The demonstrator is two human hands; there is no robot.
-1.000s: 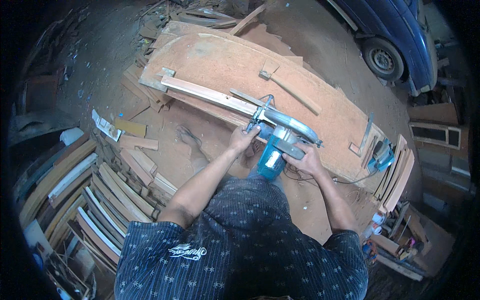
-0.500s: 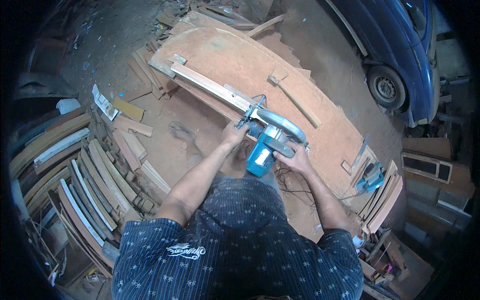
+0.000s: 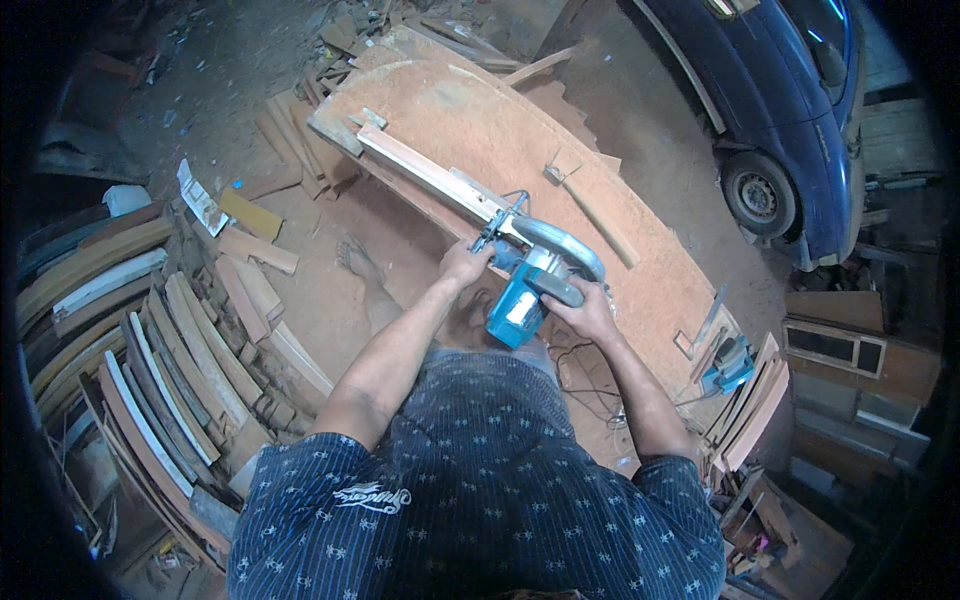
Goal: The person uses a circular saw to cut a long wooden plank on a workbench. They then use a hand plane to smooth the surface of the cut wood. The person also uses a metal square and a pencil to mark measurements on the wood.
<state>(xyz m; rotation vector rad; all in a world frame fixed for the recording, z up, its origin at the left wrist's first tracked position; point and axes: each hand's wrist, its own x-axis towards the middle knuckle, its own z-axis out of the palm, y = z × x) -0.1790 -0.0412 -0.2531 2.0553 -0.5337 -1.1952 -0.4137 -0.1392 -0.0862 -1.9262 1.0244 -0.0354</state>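
My left hand (image 3: 463, 262) grips the front part of a teal-and-silver circular saw (image 3: 518, 308), near its baseplate. My right hand (image 3: 585, 310) is wrapped around the saw's rear handle. The saw sits at the near end of a pale wooden strip (image 3: 420, 165), which lies along the near edge of a large curved wooden board (image 3: 480, 105). A wooden-handled hammer (image 3: 605, 225) lies on the board beyond the saw. The saw's blade and cutting point are hidden from view.
A second teal power tool (image 3: 730, 370) lies at the board's right end, beside upright strips and loose cords. Curved timber (image 3: 200, 360) is piled at left. A dark blue car (image 3: 800, 120) stands at upper right. Wooden panels (image 3: 835, 345) lean below it. Bare feet show beneath the board.
The view has turned slightly, so the board sits differently in the picture. The saw and both hands appear a little farther left and up, with the grip unchanged.
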